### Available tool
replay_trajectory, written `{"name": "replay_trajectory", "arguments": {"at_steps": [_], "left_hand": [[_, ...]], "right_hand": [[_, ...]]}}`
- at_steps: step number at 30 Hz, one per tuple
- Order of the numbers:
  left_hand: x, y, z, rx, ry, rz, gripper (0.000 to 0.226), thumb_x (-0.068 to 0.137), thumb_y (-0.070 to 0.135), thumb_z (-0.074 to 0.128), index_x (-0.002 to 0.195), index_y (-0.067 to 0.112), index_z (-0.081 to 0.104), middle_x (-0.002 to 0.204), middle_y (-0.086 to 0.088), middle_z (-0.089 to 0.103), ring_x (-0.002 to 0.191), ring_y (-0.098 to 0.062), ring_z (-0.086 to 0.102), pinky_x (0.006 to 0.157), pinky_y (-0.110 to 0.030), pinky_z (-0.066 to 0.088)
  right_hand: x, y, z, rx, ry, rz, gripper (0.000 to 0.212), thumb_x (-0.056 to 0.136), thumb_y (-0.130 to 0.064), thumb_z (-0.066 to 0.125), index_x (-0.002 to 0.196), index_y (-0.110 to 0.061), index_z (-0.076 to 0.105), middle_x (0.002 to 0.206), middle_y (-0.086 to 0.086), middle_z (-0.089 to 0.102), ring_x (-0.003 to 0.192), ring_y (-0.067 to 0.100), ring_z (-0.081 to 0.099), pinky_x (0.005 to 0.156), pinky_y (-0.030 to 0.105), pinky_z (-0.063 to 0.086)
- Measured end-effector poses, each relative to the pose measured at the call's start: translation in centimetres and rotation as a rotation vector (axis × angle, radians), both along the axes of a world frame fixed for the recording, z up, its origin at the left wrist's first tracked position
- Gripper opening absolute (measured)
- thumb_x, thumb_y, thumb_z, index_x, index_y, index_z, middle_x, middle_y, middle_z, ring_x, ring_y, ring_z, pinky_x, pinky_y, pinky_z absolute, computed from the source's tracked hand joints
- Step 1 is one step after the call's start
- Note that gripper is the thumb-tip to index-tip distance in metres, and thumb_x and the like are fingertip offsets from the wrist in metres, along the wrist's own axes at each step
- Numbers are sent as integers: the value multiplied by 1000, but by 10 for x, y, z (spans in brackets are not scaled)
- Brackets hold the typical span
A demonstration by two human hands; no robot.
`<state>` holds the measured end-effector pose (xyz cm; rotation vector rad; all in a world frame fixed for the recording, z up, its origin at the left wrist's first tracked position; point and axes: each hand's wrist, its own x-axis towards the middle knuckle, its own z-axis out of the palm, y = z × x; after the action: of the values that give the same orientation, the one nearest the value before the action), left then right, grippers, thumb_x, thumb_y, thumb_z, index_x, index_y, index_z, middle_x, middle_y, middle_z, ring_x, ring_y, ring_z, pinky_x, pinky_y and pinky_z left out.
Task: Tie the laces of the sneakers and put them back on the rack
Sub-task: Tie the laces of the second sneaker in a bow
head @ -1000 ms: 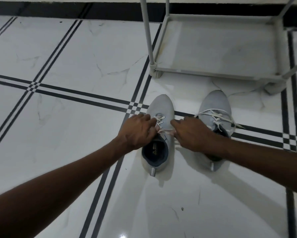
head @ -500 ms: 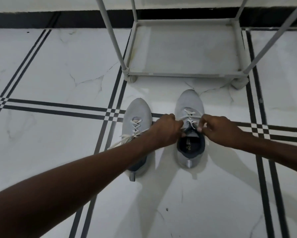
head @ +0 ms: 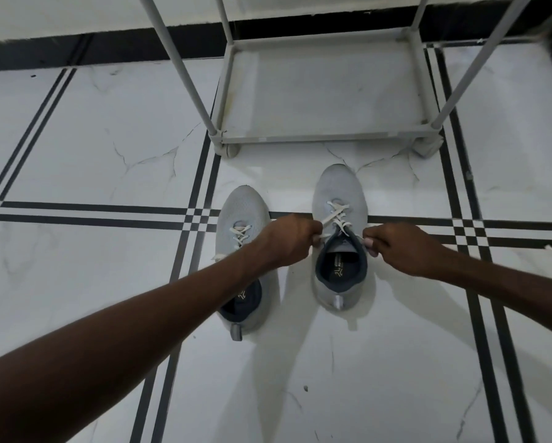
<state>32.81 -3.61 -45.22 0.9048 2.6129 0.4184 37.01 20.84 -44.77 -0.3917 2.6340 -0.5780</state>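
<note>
Two light grey sneakers with white laces stand side by side on the tiled floor, toes toward the rack. My left hand and my right hand flank the right sneaker at its opening. Each hand pinches one end of that shoe's white lace and holds it out to its side. The left sneaker lies under my left forearm, which hides its middle; its lace hangs loose toward the left.
A grey tube-frame shoe rack stands just beyond the sneakers, its bottom shelf bare and its posts rising out of view. The floor is white marble tile with black stripe lines. A dark skirting band runs along the far wall.
One second ago both hands worked the left sneaker's lace. They have shifted to the right sneaker and now pull its lace ends apart. The view has moved closer to the rack.
</note>
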Motion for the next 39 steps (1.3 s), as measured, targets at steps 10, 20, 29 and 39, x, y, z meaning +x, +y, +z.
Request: {"name": "replay_trajectory", "arguments": {"at_steps": [10, 20, 29, 39], "left_hand": [[7, -30, -1, -167, 77, 47, 15, 90, 14, 45, 85, 24, 56, 66, -3, 59, 63, -29, 57, 54, -33, 39], [-20, -53, 4, -285, 243, -109, 14, 86, 14, 59, 86, 25, 67, 87, -2, 60, 86, -25, 57, 69, -34, 42], [-17, 7, 36, 311, 160, 482, 16, 92, 22, 63, 96, 22, 78, 85, 0, 76, 69, -15, 67, 64, -25, 47], [-6, 59, 48, 717, -788, 749, 21, 89, 2, 66, 109, 3, 61, 86, -12, 76, 56, -15, 65, 45, -19, 47]], "right_hand": [[-1, 26, -17, 137, 7, -24, 37, 95, -16, 50, 58, -20, 46, 54, -3, 52, 55, 16, 49, 56, 34, 39], [1, 31, -7, 116, -13, -56, 27, 99, -29, 46, 74, -23, 52, 67, -9, 57, 65, 17, 54, 62, 35, 46], [-40, 12, 81, 57, -49, -23, 19, 92, -34, 61, 79, -20, 62, 67, -9, 54, 66, 8, 50, 56, 27, 33], [-58, 0, 90, -75, 132, 1, 12, 84, -20, 71, 76, -28, 68, 70, -12, 67, 71, 3, 60, 66, 32, 48]]}}
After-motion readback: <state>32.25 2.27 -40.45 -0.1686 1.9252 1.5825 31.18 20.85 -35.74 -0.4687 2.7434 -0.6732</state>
